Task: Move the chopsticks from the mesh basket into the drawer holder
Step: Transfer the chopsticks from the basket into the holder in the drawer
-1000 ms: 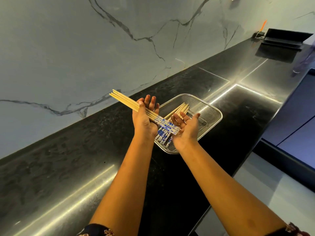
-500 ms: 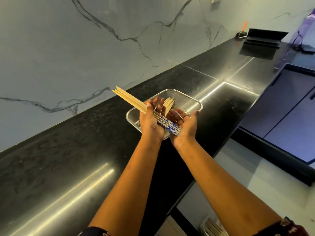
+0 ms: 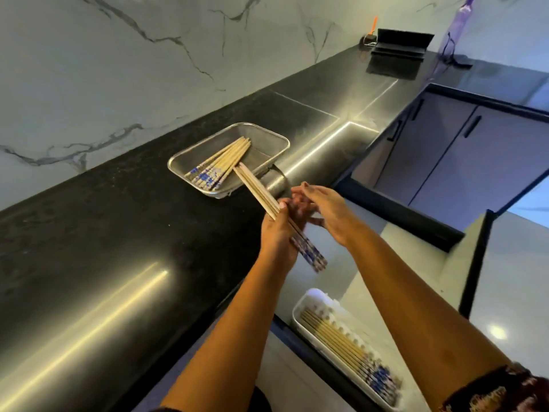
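Left hand (image 3: 277,233) is clamped on a chopstick bundle (image 3: 261,193) just right of the mesh basket (image 3: 273,138); right hand (image 3: 323,208), fingers apart, touches it.

Single view, head-worn, wide-angle. Looks forward and steeply down from above the near edge of the black table (image 3: 124,263), toward the marble wall (image 3: 104,69). Close range: both forearms enter from the bottom edge. Frame tilted; table runs diagonally to upper right. No second view; nothing shared.
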